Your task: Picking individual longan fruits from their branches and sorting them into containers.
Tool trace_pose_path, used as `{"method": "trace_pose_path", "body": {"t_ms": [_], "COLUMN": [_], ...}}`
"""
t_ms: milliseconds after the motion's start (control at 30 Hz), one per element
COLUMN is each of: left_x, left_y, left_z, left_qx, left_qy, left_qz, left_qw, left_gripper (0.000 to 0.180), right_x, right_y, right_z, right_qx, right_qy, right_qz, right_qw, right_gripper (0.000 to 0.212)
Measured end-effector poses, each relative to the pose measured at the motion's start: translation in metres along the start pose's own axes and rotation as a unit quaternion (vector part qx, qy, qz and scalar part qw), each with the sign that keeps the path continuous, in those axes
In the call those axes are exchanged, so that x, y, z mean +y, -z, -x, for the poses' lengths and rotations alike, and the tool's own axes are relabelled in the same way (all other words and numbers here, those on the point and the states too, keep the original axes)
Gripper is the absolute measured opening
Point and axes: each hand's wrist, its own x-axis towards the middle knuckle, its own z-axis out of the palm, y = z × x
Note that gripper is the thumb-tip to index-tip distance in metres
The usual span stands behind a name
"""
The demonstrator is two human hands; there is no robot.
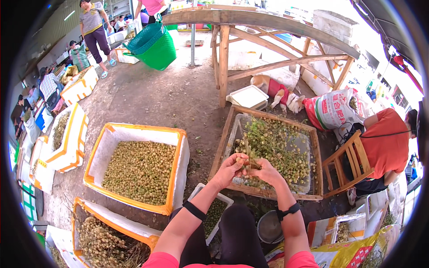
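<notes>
My left hand (pixel 231 170) and my right hand (pixel 265 171) meet over the near left part of a wood-framed mesh tray (pixel 316 167). Both are closed, fingers pinched around a sprig of small round fruits (pixel 241 161); the fingers partly hide it. Tan-green fruits on leafy stems (pixel 277 140) lie heaped in the tray. To the left stands a white foam box (pixel 181 165) edged with orange tape, holding a bed of loose round fruits (pixel 140 167). Between my knees and that box sits a low white bin (pixel 229 200) of smaller green fruits.
At lower left, another foam box (pixel 117 219) holds bunches on stems. A metal pot (pixel 270 227) stands by my right knee. On the right, a person in red (pixel 385 143) sits on a wooden chair (pixel 355 156). A dog (pixel 279 91) lies beyond the tray; someone carries green baskets (pixel 156 51).
</notes>
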Motion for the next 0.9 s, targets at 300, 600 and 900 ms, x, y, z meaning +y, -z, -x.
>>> {"method": "trace_pose_path", "body": {"t_ms": [300, 600, 900], "left_x": [-0.001, -0.01, 0.033], "left_y": [-0.004, -0.007, 0.015], "left_z": [0.003, 0.012, 0.082], "left_qx": [0.028, -0.053, -0.001], "left_qy": [0.017, 0.024, -0.065], "left_qz": [0.034, 0.341, 0.355], "left_qw": [0.999, 0.938, 0.933], "left_gripper": [0.023, 0.017, 0.024], "right_x": [0.017, 0.014, -0.018], "right_y": [-0.001, 0.011, -0.009], "right_z": [0.001, 0.007, 0.014], "right_qx": [-0.06, -0.045, 0.041], "right_qy": [-0.029, 0.012, 0.032], "right_qz": [-0.076, 0.069, 0.036], "right_qw": [0.995, 0.997, 0.998], "right_gripper": [0.016, 0.018, 0.014]}}
